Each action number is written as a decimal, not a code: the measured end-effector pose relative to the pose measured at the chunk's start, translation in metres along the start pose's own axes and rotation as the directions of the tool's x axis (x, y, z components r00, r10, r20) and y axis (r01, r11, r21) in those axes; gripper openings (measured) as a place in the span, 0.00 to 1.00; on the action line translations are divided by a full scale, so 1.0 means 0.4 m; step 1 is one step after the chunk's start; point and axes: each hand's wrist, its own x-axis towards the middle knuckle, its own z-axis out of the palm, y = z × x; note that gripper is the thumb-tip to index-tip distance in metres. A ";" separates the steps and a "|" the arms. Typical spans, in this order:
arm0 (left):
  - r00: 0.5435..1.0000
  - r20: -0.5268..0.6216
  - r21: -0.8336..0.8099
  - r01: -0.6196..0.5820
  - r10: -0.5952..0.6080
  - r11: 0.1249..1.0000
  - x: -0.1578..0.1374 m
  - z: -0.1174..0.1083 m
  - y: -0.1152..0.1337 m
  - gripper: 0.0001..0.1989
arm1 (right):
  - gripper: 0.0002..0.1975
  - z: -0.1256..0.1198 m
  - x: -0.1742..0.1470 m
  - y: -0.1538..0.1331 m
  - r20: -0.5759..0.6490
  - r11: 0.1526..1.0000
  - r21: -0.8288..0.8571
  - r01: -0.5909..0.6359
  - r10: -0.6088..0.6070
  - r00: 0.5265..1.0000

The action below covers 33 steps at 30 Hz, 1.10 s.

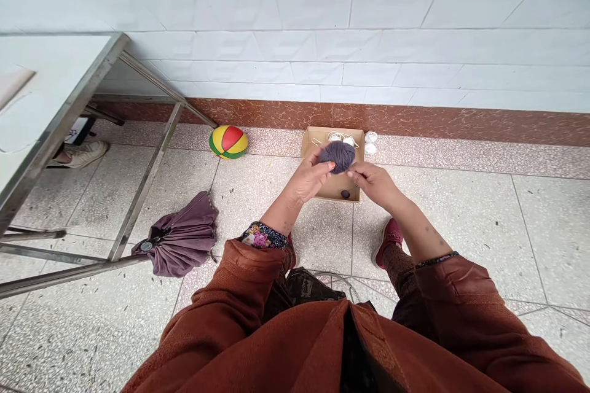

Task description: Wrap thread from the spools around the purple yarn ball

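Note:
A dark grey-purple ball of yarn (340,156) rests in my left hand (310,179), whose thumb presses across its near side. At the ball's lower right, my right hand (377,185) is closed in a pinch on what looks like a strand of the yarn; the strand is barely visible. Both hands are above a shallow cardboard box (318,189) on the floor. Inside the box, a small dark round piece (345,194) lies near the front edge, and white yarn (335,136) shows at the back, partly hidden by the ball.
White balls (370,142) sit right of the box by the wall. A colourful ball (229,142) and a folded purple umbrella (182,236) lie to the left. Beyond them stands a metal-framed table (59,67), with another person's shoe (85,154) beneath it.

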 end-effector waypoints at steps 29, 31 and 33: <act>0.949 0.238 0.412 0.094 -0.206 0.906 -0.012 -0.010 -0.014 0.43 | 0.20 -0.054 0.010 -0.039 -0.157 0.997 0.060 0.039 -0.029 0.987; 0.931 0.313 0.225 0.121 -0.189 0.967 -0.022 -0.001 -0.005 0.45 | 0.19 -0.042 0.013 -0.014 -0.173 0.998 0.054 0.022 -0.013 0.985; 0.935 0.321 0.061 0.140 -0.152 0.988 -0.028 0.005 0.004 0.44 | 0.18 -0.024 0.015 0.004 -0.180 0.999 0.053 -0.003 0.013 0.984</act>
